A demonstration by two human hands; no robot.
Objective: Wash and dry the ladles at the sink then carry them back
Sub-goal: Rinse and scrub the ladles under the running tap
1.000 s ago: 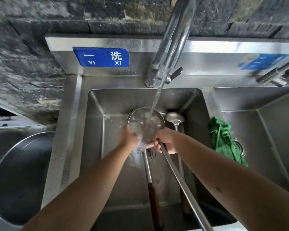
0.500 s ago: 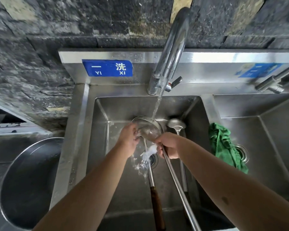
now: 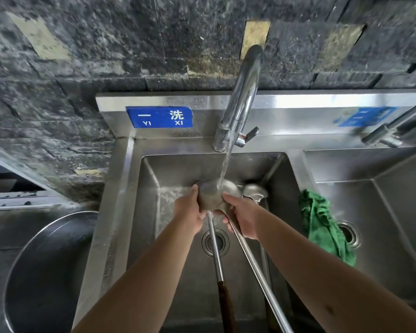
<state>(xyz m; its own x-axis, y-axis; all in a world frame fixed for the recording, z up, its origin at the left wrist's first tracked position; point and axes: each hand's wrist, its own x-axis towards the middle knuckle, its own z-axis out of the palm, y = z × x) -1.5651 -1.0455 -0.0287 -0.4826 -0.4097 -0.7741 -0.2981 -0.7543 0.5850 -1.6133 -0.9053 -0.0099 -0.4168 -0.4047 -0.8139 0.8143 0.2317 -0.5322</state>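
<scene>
I hold the ladle point(image 3: 214, 195) bowl-down under the stream from the faucet point(image 3: 243, 97), over the middle of the left sink basin point(image 3: 178, 164). My left hand point(image 3: 190, 212) cups the bowl from its 9 o'clock side, fingers curled round the rim, and my right hand point(image 3: 244, 216) grips it from 3 o'clock, where the bowl meets its long steel handle, which runs out toward 5 o'clock. A second ladle point(image 3: 217, 265) with a dark wooden grip lies beneath, its shaft crossing the drain point(image 3: 215, 242) toward 6 o'clock. A third ladle point(image 3: 255, 192) rests in the basin just at 3 o'clock of the one I hold. A green cloth point(image 3: 322, 224) hangs over the divider at 3 o'clock, and a big steel bowl point(image 3: 46, 272) sits at 8 o'clock.
</scene>
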